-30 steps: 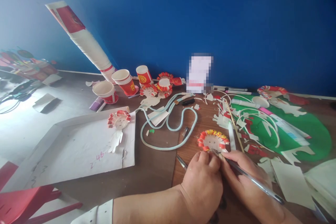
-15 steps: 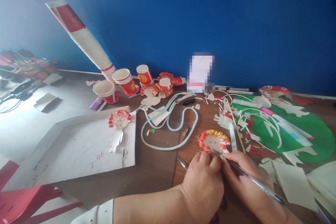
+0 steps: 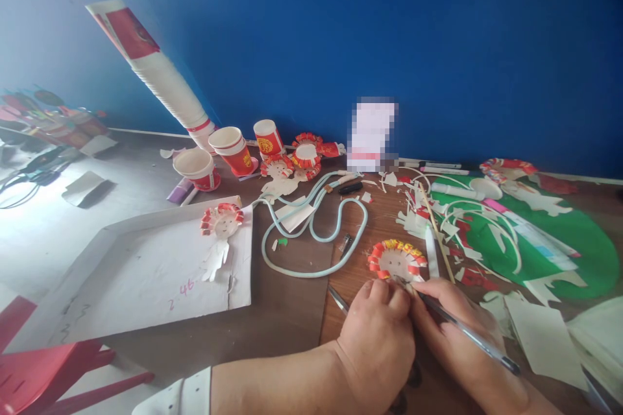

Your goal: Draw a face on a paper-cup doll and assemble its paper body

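Note:
A paper lion (image 3: 395, 262) cut from a cup, with a curled red and yellow mane and small dots on its round face, lies on the wooden table in front of me. My left hand (image 3: 377, 331) is closed at its lower edge, fingers curled, and covers the part below the face. Between the thumb and fingers of my right hand (image 3: 455, 327) is a pen (image 3: 470, 332), slanted, its tip at the bottom of the face. The two hands touch. Scissors (image 3: 338, 300), partly hidden, lie just left of my left hand.
A similar paper lion (image 3: 221, 227) lies on a white box lid (image 3: 131, 285) at left. Red paper cups (image 3: 232, 152) and a tall leaning cup stack (image 3: 168, 87) stand behind. A pale cable (image 3: 302, 272) loops mid-table. Paper scraps and markers cover a green disc (image 3: 594, 246) at right.
The pen's rear end has shifted slightly up and left as my right hand moves it at the face. My left hand stays in the same place.

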`<state>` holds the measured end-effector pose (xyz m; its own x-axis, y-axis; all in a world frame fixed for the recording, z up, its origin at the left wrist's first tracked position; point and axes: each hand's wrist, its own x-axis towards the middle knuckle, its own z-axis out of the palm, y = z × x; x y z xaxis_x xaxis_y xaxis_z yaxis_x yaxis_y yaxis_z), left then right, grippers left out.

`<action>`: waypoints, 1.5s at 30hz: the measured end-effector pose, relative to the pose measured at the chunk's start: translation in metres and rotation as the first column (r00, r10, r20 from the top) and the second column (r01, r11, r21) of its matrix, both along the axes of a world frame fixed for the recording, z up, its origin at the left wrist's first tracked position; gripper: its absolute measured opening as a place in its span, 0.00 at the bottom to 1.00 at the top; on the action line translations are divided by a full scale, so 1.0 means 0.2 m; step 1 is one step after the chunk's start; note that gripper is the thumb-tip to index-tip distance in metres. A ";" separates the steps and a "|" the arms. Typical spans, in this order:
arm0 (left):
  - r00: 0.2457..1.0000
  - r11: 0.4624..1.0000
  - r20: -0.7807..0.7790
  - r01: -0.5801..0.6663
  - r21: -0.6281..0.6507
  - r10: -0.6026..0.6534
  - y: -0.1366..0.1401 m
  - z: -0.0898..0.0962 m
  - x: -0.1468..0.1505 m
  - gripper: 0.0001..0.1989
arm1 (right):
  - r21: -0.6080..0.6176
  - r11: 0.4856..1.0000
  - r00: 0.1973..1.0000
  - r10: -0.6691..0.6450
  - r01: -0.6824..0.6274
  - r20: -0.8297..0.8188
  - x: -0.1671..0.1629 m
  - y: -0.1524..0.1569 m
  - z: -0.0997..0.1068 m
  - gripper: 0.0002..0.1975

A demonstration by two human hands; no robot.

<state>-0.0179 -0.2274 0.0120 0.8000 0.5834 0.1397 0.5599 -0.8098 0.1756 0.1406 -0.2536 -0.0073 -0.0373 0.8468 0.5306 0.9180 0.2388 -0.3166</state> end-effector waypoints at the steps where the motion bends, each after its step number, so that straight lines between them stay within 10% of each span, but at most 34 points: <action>1: 1.000 1.000 -0.001 0.005 0.001 -0.005 0.00 0.00 0.00 0.10 | -0.004 1.000 1.000 -0.002 0.002 0.000 0.00 0.00 0.00 0.06; 45: 0.998 1.000 -0.057 0.029 0.010 -0.028 0.00 0.00 0.00 0.11 | -0.004 1.000 1.000 0.011 -0.011 -0.025 -0.01 -0.01 0.00 0.05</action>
<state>-0.0181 -0.2279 0.0119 0.8233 0.5589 0.0995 0.5453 -0.8273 0.1348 0.1392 -0.2558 -0.0071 -0.0331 0.8489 0.5276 0.9071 0.2471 -0.3407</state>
